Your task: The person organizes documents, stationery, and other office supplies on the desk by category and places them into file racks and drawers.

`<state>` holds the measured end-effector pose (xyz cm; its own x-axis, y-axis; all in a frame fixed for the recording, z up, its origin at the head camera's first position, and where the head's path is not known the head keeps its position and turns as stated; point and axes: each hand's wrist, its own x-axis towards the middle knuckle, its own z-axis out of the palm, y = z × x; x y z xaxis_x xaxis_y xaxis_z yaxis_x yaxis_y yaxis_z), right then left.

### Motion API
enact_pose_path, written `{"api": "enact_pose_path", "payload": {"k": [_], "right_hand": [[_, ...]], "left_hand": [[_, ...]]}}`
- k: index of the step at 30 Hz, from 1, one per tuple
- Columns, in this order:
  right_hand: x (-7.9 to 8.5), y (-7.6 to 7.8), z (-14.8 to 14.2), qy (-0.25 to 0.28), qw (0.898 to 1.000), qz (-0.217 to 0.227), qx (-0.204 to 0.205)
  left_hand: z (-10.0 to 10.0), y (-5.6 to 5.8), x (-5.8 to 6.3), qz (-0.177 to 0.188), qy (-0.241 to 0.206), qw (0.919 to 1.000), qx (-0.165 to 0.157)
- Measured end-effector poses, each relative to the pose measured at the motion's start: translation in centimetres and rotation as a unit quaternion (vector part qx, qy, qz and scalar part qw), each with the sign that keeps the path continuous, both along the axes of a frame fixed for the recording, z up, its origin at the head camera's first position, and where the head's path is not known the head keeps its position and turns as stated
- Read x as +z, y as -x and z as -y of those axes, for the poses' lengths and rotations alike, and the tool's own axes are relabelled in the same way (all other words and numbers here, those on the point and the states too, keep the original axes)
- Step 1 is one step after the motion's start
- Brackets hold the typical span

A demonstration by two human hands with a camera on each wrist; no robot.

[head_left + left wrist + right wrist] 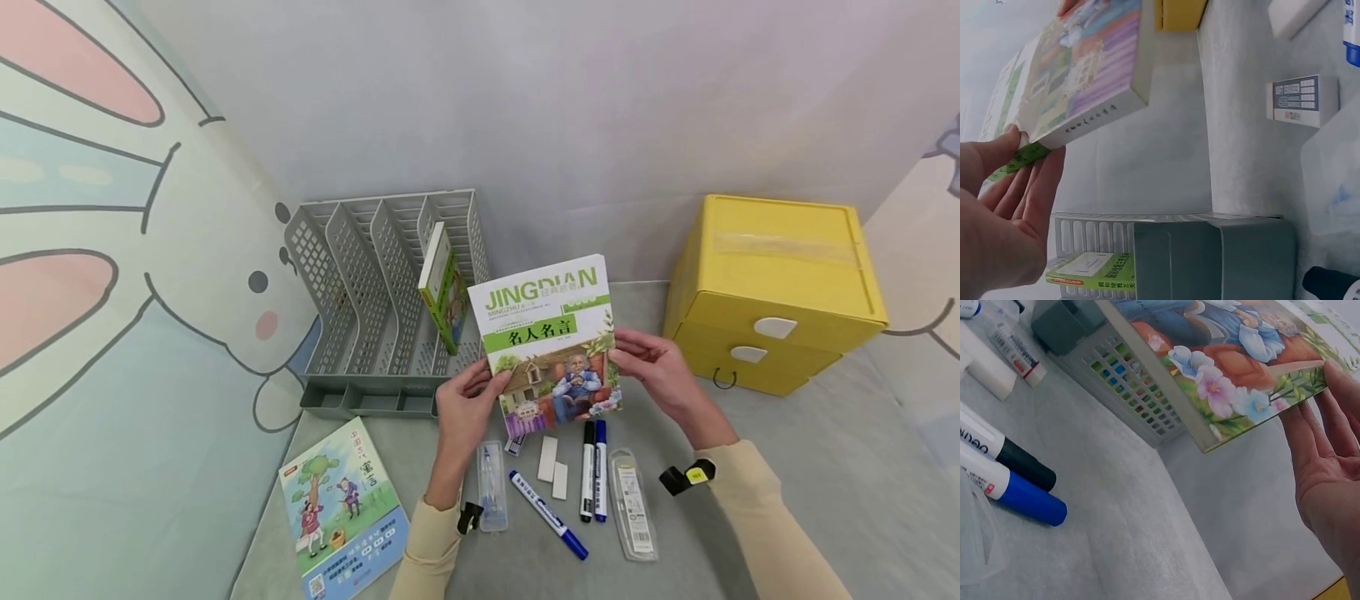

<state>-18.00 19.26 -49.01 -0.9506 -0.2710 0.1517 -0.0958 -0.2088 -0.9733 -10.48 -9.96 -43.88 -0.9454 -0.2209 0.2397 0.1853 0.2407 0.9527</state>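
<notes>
Green spine band (1027, 157): shown by the left wrist view, with small black lettering, on the held book (551, 333); hidden from the head view.
Eraser (1296, 101): its printed sleeve is shown by the left wrist view; from the head it is partly covered.
Book cover: printed in white above, with green "JINGDIAN", and below with a seated figure in a red armchair; raised above the table (810, 483), at the right front of the rack (352, 271).
Left hand (467, 412): the book's left edge is pinched between thumb and fingers.
Right hand (666, 377): the book's right edge is pinched likewise.
Rack bays: a second book (453, 304) is stood on edge near the right end.
Front tray (375, 404): divided into small compartments along the rack's front.
Clear case (493, 518): laid at the rack's right front; a slim tool (489, 468) is contained.
Yellow drawer box (780, 250): set to the rack's right; its contents cannot be told.
</notes>
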Motion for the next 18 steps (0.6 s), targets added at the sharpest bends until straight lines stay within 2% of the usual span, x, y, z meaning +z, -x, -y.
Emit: {"api": "enact_pose_path", "payload": {"k": [4, 6, 12, 18], "right_hand": [[0.3, 0.2, 0.3, -0.063, 0.998, -0.005, -0.031], [0.5, 0.3, 0.4, -0.085, 0.995, -0.006, -0.042], [1.1, 0.6, 1.2, -0.127, 0.990, -0.003, -0.058], [1.6, 0.8, 2.1, -0.160, 0.985, -0.007, -0.069]], "left_hand": [[0.3, 0.5, -1.2, -0.003, -0.008, 0.9999, 0.010], [0.4, 0.5, -1.3, -0.007, -0.016, 0.9998, 0.011], [0.5, 0.4, -1.0, -0.025, -0.036, 0.9990, 0.013], [0.4, 0.2, -0.3, -0.061, -0.029, 0.9974, 0.027]]}}
